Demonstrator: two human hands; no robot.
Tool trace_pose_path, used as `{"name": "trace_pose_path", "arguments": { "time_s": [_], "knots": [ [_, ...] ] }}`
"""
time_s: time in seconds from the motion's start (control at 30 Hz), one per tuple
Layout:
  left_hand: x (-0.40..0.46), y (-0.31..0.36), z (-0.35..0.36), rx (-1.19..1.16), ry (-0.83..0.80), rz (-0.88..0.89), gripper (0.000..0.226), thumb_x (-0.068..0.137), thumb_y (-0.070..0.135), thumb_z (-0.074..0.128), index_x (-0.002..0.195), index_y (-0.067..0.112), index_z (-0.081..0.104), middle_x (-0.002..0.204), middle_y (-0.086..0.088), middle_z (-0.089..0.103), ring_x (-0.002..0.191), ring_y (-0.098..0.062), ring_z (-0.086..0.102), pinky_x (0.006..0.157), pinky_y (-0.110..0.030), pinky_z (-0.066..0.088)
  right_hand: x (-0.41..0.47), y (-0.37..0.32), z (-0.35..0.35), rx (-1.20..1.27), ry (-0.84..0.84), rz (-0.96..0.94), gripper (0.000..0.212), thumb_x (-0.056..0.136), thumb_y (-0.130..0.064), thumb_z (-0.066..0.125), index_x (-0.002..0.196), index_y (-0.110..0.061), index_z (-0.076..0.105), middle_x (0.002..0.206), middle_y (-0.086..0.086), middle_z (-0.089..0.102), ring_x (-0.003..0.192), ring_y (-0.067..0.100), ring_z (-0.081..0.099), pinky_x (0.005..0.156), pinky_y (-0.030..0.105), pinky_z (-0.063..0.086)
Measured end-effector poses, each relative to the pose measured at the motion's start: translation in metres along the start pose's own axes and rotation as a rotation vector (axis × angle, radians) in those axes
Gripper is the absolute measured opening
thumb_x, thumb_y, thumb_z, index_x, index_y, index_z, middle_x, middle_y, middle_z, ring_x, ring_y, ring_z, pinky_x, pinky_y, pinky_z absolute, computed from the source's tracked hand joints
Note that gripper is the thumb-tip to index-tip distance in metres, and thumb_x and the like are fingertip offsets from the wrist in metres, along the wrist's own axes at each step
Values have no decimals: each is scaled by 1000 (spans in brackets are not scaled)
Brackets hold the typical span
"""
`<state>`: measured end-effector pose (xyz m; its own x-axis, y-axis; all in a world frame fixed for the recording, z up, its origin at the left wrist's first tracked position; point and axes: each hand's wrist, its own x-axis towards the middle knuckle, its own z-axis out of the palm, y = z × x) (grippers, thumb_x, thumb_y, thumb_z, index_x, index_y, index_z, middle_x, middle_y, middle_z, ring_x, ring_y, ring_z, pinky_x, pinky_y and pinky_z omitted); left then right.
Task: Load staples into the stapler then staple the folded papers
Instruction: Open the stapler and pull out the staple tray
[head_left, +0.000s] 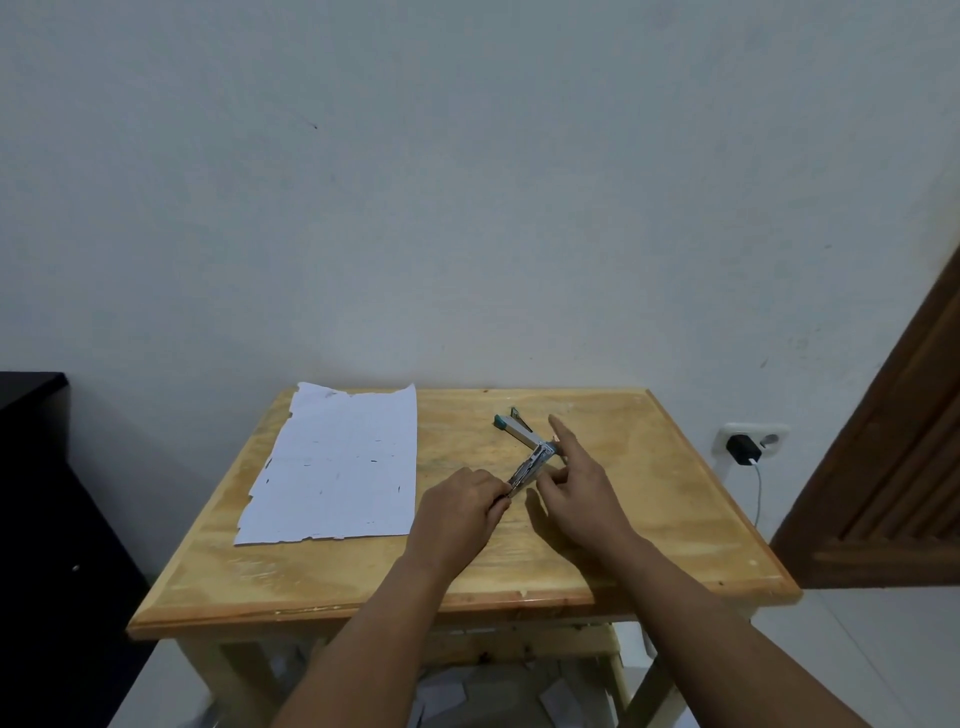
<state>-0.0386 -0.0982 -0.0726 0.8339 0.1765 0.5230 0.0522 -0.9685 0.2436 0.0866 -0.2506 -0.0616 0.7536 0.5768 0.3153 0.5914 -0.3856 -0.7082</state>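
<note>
Your hands work the opened stapler (524, 457) on the wooden table (649, 499), right of its middle.

Your left hand (460, 512) pinches the near end of its metal magazine; your right hand (576, 486) touches the hinge, forefinger straight. The paper sheet (337, 462) lies flat towards the far left corner.

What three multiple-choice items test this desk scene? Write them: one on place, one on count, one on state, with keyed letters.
1. The paper lies where from the stapler?
A left
B right
C under it

2. How many hands touch the stapler?
A none
B one
C two

3. The stapler is:
A closed flat
B swung open
C inside a box

Key: 1 A, the sheet covers the table's left part. 2 C, the left hand pinches its near end and the right hand touches its side. 3 B, its two arms form an angle.
</note>
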Motion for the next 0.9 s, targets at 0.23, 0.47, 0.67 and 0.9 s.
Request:
{"name": "trace_pose_path", "arguments": {
  "time_s": [0.23, 0.47, 0.67, 0.9],
  "knots": [
    [0, 0, 1, 10, -1, 0, 26, 105, 35, 62, 126, 27, 75, 115, 8, 77, 98, -10, 66, 77, -26, 56, 4, 0, -2, 34, -34, 15, 59, 100, -18, 55, 155, -34, 44, 108, -8, 68, 65, 11, 62, 63, 30, 56],
    [-1, 2, -2, 30, 20, -21, 22, 103, 34, 66, 120, 25, 77, 109, 7, 77, 90, -10, 69, 68, -20, 49, 3, -7, -13, -168, 55, -142, 38, 98, -20, 59, 135, -29, 62, 131, -16, 51, 88, 11, 66, 76, 34, 61],
    [-1, 3, -2, 31, 25, -20, 20, 101, 29, 69, 119, 25, 76, 107, 7, 76, 90, -11, 69, 67, -20, 46, -3, -10, -15, -362, 10, -143, 23, 100, -32, 57, 117, -24, 70, 126, -11, 57, 86, 12, 66, 74, 35, 60],
    [0, 2, -2, 42, 12, -4, 23, 104, 32, 63, 124, 27, 74, 112, 7, 76, 94, -12, 67, 70, -24, 51, 4, -9, -15, -507, 10, -165, 19, 100, -36, 55, 110, -25, 67, 118, -8, 60, 78, 12, 60, 66, 31, 55]
  ]
}}
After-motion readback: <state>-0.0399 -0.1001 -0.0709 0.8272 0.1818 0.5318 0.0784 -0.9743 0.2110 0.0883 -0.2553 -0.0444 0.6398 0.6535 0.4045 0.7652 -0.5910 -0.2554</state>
